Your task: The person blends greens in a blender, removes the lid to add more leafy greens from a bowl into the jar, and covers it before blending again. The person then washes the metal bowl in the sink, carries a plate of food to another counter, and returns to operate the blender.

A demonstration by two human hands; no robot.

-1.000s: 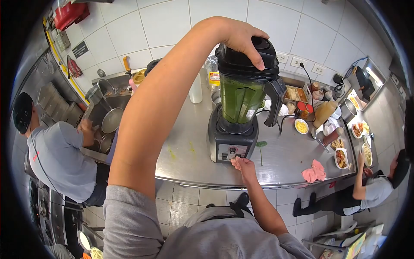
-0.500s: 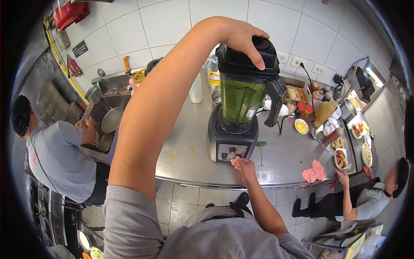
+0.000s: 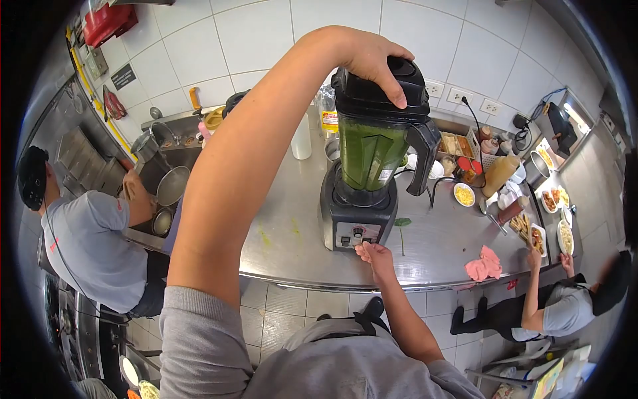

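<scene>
A black blender base [image 3: 359, 213] stands on the steel counter, carrying a clear jug [image 3: 372, 156] full of green mixture. My left hand [image 3: 373, 63] presses on the black blender lid [image 3: 399, 93], fingers and thumb spread over its top and sides. The jug's black handle [image 3: 424, 156] points right. Down at the front panel, my right hand [image 3: 377, 258] has its fingers pinched together against the blender's controls, just below the round knob [image 3: 359, 232]. Those fingertips hide part of the panel.
A green leaf on a stem [image 3: 402, 226] lies beside the base. A pink cloth [image 3: 484, 265], a bowl of yellow bits [image 3: 464, 194] and sauce bottles are to the right. One co-worker [image 3: 93, 233] stands at the left sink; another [image 3: 565, 302] handles dishes at right.
Both my hands and the blender stay put. The right co-worker's hand has moved over the food dish, and the left co-worker's arm has shifted at the sink.
</scene>
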